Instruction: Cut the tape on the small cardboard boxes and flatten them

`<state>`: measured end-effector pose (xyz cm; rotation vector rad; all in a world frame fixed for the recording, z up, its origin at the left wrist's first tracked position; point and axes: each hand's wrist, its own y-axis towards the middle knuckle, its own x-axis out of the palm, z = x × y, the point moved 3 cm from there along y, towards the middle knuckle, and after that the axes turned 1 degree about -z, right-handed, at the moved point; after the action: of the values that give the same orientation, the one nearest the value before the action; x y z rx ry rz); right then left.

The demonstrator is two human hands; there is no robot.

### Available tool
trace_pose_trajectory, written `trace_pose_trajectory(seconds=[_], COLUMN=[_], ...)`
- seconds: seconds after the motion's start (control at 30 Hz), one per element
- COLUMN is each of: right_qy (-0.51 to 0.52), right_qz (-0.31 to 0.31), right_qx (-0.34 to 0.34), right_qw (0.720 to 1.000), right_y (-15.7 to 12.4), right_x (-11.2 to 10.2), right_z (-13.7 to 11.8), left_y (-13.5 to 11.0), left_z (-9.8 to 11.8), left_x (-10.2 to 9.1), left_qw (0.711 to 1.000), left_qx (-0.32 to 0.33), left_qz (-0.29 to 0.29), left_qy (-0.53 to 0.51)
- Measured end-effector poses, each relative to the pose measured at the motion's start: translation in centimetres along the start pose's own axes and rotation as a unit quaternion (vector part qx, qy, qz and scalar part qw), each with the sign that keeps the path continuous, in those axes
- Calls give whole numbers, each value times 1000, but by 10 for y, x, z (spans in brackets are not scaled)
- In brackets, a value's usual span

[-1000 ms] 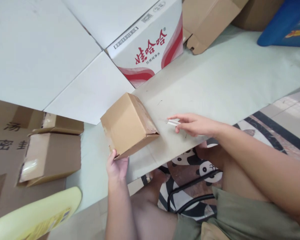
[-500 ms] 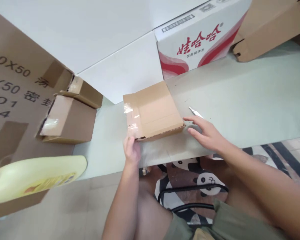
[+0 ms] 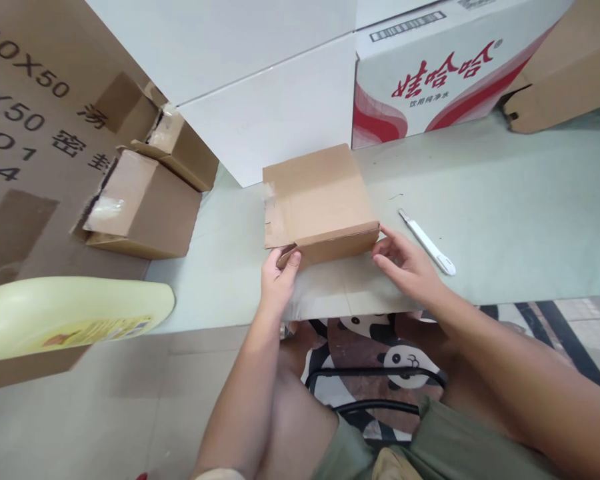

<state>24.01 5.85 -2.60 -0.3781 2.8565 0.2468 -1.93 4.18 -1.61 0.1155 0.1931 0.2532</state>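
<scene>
A small brown cardboard box [image 3: 325, 193] lies on the pale green tabletop, with clear tape along its left edge. My left hand [image 3: 279, 272] grips its near left corner, thumb on the front side and fingers behind a flap. At the near right corner my right hand [image 3: 405, 263] touches the box with its fingertips, the fingers curved and apart. To the right of that hand lies a white utility knife [image 3: 427, 241], its tip pointing away from me. The inside of the box is hidden.
Two cardboard boxes [image 3: 150, 207] stand at left beside a large printed carton [image 3: 25, 133]. A pale yellow bottle [image 3: 80, 313] juts in at lower left. White panels [image 3: 290, 100] and a red-and-white carton [image 3: 430, 87] line the back; another cardboard box [image 3: 565, 80] sits far right.
The near side of the box now shows more, its near edge raised. My left thumb has moved onto its front, and my right hand has come into contact with the right corner. The view has shifted.
</scene>
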Motion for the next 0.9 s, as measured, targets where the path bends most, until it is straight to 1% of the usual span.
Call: trace_pose_trajectory(seconds=[0.07, 0.13, 0.27, 0.33, 0.4, 0.47, 0.53, 0.63, 0.7, 0.83, 0.9], right_qy=[25, 27, -10, -33, -63, -83, -89, -87, -102, -169, -156], right_qz=[-18, -14, 39, 66, 90, 99, 85, 33, 13, 33, 24], right_qx=[0, 7, 28, 28, 24, 18, 12, 6, 3, -33, -44], right_qw=[1000, 1000, 999, 997, 994, 991, 992, 996, 995, 984, 986], right_y=[-3, -4, -3, -2, -2, 0, 1, 4, 5, 9, 12], right_x=[7, 10, 5, 1, -3, -6, -8, -7, -7, -10, -12], right_z=[0, 0, 1, -1, -3, -3, -3, -2, -1, -1, 0], left_y=[0, -1, 1, 3, 5, 7, 8, 8, 8, 7, 6], left_z=[-5, -7, -4, -4, -6, -8, -11, -14, -15, -17, -16], left_x=[0, 2, 9, 12, 13, 12, 10, 5, 3, 3, 7], left_qw=[1000, 1000, 999, 999, 999, 999, 999, 999, 999, 1000, 999], left_qx=[-10, -16, -9, 0, 8, 11, 4, -11, -10, 4, -1], left_qz=[1, -6, -31, -36, -28, -16, -3, 11, 14, 6, -9], left_qy=[-13, -26, -30, -23, -26, -36, -45, -50, -40, -28, -40])
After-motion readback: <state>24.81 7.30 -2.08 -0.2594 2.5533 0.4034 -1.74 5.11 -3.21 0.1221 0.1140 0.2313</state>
